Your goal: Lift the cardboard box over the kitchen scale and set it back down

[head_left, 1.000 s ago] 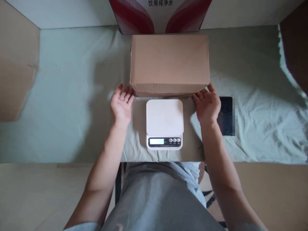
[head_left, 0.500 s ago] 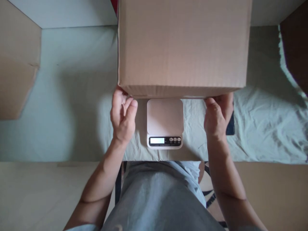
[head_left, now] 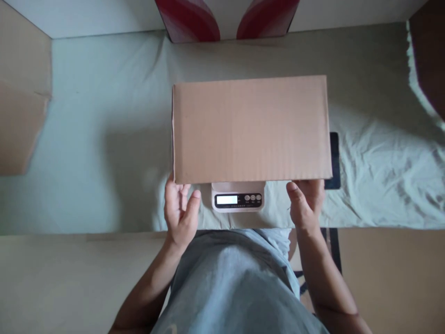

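Both hands, left hand (head_left: 181, 211) and right hand (head_left: 306, 204), grip the near bottom edge of a cardboard box (head_left: 250, 130) over a white scale (head_left: 238, 199).

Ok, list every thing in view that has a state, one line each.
cardboard box: closed, level, over the scale, covering its platform.
kitchen scale: display lit, reading too small to tell.
left hand: under the box's near left corner, fingers open.
right hand: under the near right corner.
dark phone: flat, screen dark, mostly hidden.

Wrinkled pale green sheet (head_left: 86, 139) covers the table, white wall (head_left: 86, 16) behind
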Demonstrator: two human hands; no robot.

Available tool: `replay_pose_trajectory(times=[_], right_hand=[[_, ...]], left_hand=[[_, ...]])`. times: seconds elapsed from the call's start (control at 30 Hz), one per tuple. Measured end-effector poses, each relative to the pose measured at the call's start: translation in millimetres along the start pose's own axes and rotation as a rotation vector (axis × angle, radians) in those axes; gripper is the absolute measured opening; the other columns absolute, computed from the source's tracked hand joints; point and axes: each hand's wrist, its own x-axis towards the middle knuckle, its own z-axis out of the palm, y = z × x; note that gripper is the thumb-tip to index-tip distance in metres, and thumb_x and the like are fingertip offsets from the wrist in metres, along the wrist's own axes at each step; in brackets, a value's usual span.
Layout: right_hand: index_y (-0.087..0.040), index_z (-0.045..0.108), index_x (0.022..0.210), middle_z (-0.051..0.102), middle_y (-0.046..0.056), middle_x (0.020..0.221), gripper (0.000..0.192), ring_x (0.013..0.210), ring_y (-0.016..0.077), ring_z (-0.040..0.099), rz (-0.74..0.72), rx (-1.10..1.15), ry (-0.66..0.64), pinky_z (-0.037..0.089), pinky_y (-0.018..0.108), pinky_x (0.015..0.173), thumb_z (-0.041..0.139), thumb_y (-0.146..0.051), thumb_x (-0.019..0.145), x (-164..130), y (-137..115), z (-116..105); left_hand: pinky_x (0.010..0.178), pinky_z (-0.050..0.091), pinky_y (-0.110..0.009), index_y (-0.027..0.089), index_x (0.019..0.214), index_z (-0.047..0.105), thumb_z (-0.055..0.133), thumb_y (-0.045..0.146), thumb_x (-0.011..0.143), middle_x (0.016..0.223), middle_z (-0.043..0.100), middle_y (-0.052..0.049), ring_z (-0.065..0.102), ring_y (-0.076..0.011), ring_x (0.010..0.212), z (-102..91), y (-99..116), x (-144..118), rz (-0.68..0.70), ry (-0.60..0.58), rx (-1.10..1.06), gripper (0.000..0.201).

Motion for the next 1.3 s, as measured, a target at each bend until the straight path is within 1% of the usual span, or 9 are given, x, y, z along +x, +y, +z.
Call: replay_pose_trajectory(times=[0.13, 0.37, 0.53, 0.63, 0.77, 0.87, 0.97, 1.1, 1.3], right_hand=[[-0.028, 0.054, 0.119, 0.062, 0.008, 0.129, 0.042, 0.130, 0.0289, 0.053, 0.013, 0.014, -0.006, 0.042, 0.054, 0.109, 0.067, -0.037, 0.080, -4, 10, 0], [-0.028, 0.055, 0.119, 0.063, 0.006, 0.128, 0.044, 0.133, 0.0271, 0.050, 0.032, 0.097, -0.025, 0.035, 0.053, 0.116, 0.068, -0.033, 0.077, -4, 21, -3], [-0.028, 0.062, 0.108, 0.070, 0.004, 0.114, 0.039, 0.113, 0.0254, 0.063, 0.221, 0.147, 0.046, 0.045, 0.049, 0.107, 0.072, -0.034, 0.070, -3, 31, -4], [-0.027, 0.064, 0.097, 0.073, 0.002, 0.101, 0.030, 0.100, 0.0226, 0.067, 0.321, 0.213, 0.102, 0.050, 0.046, 0.100, 0.072, -0.031, 0.069, -5, 37, -6], [-0.027, 0.064, 0.101, 0.070, 0.001, 0.102, 0.034, 0.103, 0.0209, 0.065, 0.311, 0.245, 0.156, 0.048, 0.043, 0.102, 0.072, -0.026, 0.068, -8, 33, -9], [-0.029, 0.057, 0.123, 0.065, 0.004, 0.121, 0.053, 0.116, 0.0232, 0.061, 0.201, 0.234, 0.152, 0.043, 0.048, 0.108, 0.070, -0.029, 0.072, -8, 22, -8], [-0.030, 0.051, 0.131, 0.058, 0.007, 0.133, 0.061, 0.125, 0.0268, 0.055, 0.085, 0.193, 0.142, 0.040, 0.053, 0.111, 0.069, -0.036, 0.073, -6, 14, -6], [-0.028, 0.049, 0.132, 0.060, 0.008, 0.127, 0.062, 0.121, 0.0288, 0.057, 0.010, 0.136, 0.109, 0.039, 0.055, 0.111, 0.069, -0.040, 0.074, -6, 14, -2], [-0.027, 0.058, 0.113, 0.064, 0.004, 0.108, 0.039, 0.109, 0.0235, 0.061, -0.026, 0.093, 0.005, 0.044, 0.047, 0.108, 0.068, -0.031, 0.075, 2, 11, 3]], left_hand=[[0.106, 0.044, -0.033, 0.035, 0.131, 0.055, 0.064, 0.020, 0.084, 0.114, 0.062, -0.004, 0.059, -0.0161, 0.110, -0.5, -6, 1, 0.034, -0.013, -0.003, 0.050], [0.100, 0.047, -0.028, 0.032, 0.123, 0.059, 0.065, 0.019, 0.083, 0.105, 0.065, -0.002, 0.061, -0.0137, 0.103, -3.9, -20, 4, 0.033, 0.020, 0.013, 0.042], [0.098, 0.049, -0.027, 0.029, 0.105, 0.065, 0.068, 0.020, 0.078, 0.101, 0.068, 0.000, 0.064, -0.0147, 0.105, -11.5, -48, 7, -0.080, 0.063, -0.045, 0.029], [0.098, 0.049, -0.027, 0.028, 0.099, 0.065, 0.067, 0.017, 0.076, 0.096, 0.069, 0.000, 0.065, -0.0155, 0.107, -15.2, -56, 8, -0.140, 0.102, -0.080, 0.026], [0.094, 0.050, -0.023, 0.029, 0.107, 0.065, 0.064, 0.015, 0.079, 0.100, 0.070, 0.001, 0.065, -0.0135, 0.105, -16.7, -48, 6, -0.161, 0.095, -0.088, 0.032], [0.093, 0.051, -0.024, 0.029, 0.112, 0.065, 0.062, 0.017, 0.083, 0.107, 0.070, -0.001, 0.065, -0.0130, 0.103, -14.3, -35, 4, -0.077, 0.087, -0.031, 0.032], [0.096, 0.050, -0.026, 0.030, 0.114, 0.065, 0.065, 0.017, 0.082, 0.113, 0.069, -0.002, 0.063, -0.0140, 0.105, -8.8, -21, 4, 0.037, 0.067, -0.015, 0.035], [0.103, 0.047, -0.031, 0.035, 0.131, 0.055, 0.065, 0.017, 0.081, 0.132, 0.061, -0.002, 0.057, -0.0166, 0.117, -1.1, -10, 6, 0.112, 0.059, 0.001, 0.053], [0.102, 0.046, -0.030, 0.035, 0.133, 0.052, 0.062, 0.016, 0.083, 0.126, 0.061, -0.003, 0.060, -0.0146, 0.103, 9.0, -1, 14, 0.138, -0.034, 0.047, 0.054]])
